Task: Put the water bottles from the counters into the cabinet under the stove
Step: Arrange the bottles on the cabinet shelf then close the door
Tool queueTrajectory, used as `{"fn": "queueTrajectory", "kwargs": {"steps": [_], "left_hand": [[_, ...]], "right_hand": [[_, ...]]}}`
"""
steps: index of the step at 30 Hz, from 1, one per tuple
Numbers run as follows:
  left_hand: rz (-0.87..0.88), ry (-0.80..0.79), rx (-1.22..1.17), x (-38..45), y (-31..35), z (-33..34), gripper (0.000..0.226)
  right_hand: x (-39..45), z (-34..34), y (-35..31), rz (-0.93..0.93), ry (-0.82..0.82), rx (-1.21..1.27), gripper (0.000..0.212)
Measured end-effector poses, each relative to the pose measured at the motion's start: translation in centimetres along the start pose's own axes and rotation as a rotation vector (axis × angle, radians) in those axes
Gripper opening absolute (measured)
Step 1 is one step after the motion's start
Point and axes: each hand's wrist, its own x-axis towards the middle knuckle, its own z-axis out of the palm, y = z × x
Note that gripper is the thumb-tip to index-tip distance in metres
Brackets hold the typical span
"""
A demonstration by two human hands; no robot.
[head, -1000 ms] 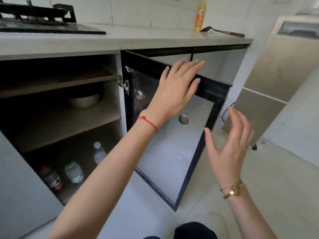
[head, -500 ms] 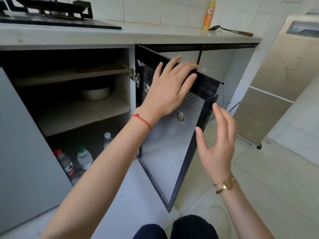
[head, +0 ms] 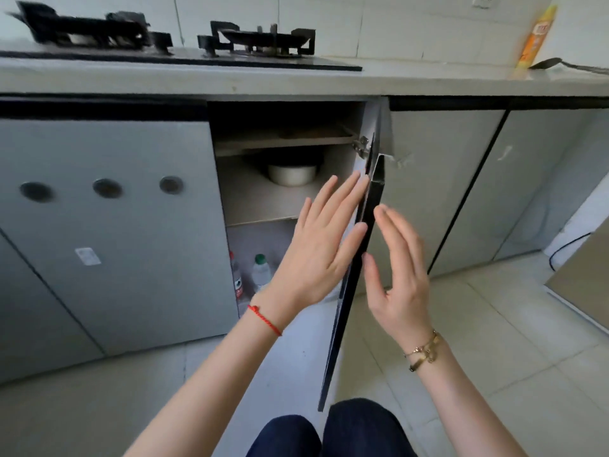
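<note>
The cabinet door (head: 354, 285) has swung round from wide open a second ago to standing edge-on to the camera, roughly halfway shut. The left hand (head: 321, 245), which lay flat on the door's inner face with its fingers over the top edge, now lies with straight fingers against that inner face, on the cabinet side of the door. The right hand (head: 400, 272), held off in the air before, has come in to the outer face; fingers straight and relaxed, whether it touches the door I cannot tell. Neither hand grips anything.

Two water bottles show on the bottom shelf of the cabinet (head: 263, 206) under the stove (head: 184, 47), just left of the door: a red-capped bottle (head: 236, 275) at the cabinet's left wall and a green-capped bottle (head: 261, 270) beside it. A third, seen earlier behind them, is now hidden by the left forearm. A bowl (head: 291, 173) sits on the shelf above them.

My reading is that the bottles are stowed and the door is being closed as the last step, though the counter left of the stove is out of view.

Writing: the orange bottle (head: 537, 37) on the counter, far right of the door, has a label too blurred to read, as are the water bottle labels and the white sticker (head: 87, 256) on the left door
</note>
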Motion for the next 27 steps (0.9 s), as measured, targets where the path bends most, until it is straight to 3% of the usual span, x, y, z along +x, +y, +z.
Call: {"fn": "queueTrajectory", "kwargs": {"steps": [9, 17, 27], "left_hand": [[-0.349, 0.139, 0.131, -3.4, -6.3, -3.9, 0.057], [-0.537, 0.102, 0.241, -3.9, -11.6, -5.8, 0.057], [-0.690, 0.174, 0.297, -1.2, -17.2, -6.4, 0.059]], "right_hand": [[3.8, 9.6, -3.1, -0.065, -0.378, 0.134, 0.066], [8.1, 18.9, -2.1, -0.104, -0.451, 0.033, 0.087], [11.0, 24.5, -0.7, -0.137, -0.520, -0.054, 0.079]]}}
